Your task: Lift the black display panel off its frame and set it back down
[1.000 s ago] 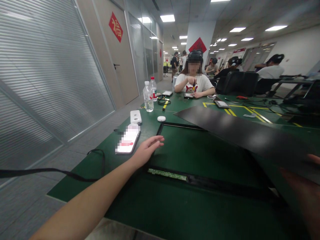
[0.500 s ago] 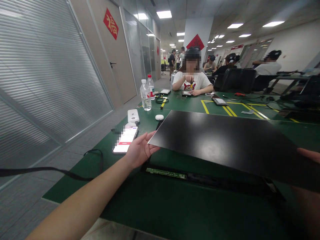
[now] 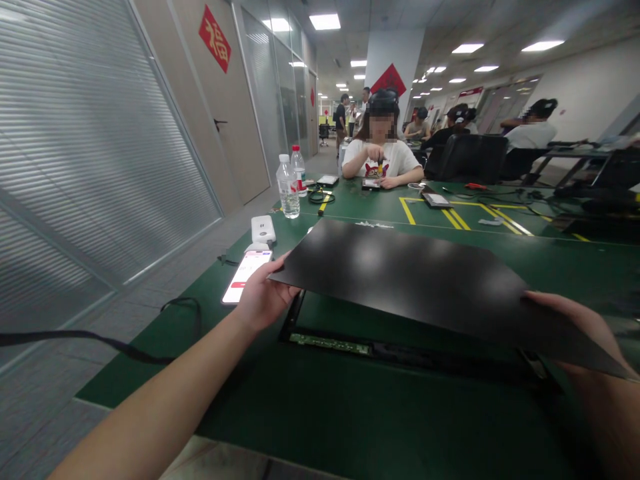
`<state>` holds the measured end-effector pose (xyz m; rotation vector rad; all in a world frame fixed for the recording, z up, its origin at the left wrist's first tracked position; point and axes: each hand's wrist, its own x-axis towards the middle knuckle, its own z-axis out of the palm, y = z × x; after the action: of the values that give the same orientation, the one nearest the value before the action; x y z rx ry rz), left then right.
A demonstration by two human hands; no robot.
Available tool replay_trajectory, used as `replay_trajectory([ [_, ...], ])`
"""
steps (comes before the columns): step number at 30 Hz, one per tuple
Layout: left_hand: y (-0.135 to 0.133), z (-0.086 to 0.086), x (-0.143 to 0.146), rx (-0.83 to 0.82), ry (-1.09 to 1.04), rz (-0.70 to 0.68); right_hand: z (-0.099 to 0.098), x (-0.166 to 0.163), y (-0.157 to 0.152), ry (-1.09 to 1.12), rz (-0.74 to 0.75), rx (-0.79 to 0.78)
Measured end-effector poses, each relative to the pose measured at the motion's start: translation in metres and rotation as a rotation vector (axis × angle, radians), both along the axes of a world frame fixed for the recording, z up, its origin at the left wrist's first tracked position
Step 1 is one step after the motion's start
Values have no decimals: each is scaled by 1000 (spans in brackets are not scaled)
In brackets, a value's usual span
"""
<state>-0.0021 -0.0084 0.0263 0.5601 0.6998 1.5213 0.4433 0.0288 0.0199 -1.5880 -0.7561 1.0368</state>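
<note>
One green table (image 3: 280, 413) spreads out before you, and on it lies a black frame (image 3: 410, 355), its near rail showing and its far side hidden. Over that frame you hold a black sheet (image 3: 400, 267); I cannot tell how high it hangs. The sheet lies between your hands, its long axis running left to right roughly as the near rail does, its right end closer to you and lower in view. Neither hand is nearer, since each has one end. Your left forearm reaches forward, and your left hand (image 3: 263, 299) is clamped on the sheet's left near corner, thumb side above, fingers below. Your right hand (image 3: 585, 319) grips the right end, part laid over the top, the rest beneath, that forearm in shadow. Past the left hand stands a bottle (image 3: 289, 192), well apart. Just beside the left hand lies your phone (image 3: 241, 279), with a power bank (image 3: 263, 230) beyond it. Smallest, a thin circuit board (image 3: 330, 344) sits along the near rail's left part.
</note>
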Motion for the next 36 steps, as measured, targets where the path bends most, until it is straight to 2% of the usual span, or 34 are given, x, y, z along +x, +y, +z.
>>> replay_trajectory([
  [3,1,3,-5,83,55,61,0,-9,0,153,115,-147],
  [6,1,6,-8,122,102,75,-5,-9,3,200,241,-126],
  [8,1,6,-9,121,119,94,-9,-7,5,159,262,-106],
  [11,2,6,-10,117,150,116,-12,-5,6,105,219,-78],
  [17,2,0,-7,100,243,75,-12,-6,6,38,172,-48],
  [22,-3,-7,-2,-1,300,57,-15,0,9,-98,94,-1],
  [36,-4,-18,9,-65,386,-34,-21,2,14,-164,-11,14],
])
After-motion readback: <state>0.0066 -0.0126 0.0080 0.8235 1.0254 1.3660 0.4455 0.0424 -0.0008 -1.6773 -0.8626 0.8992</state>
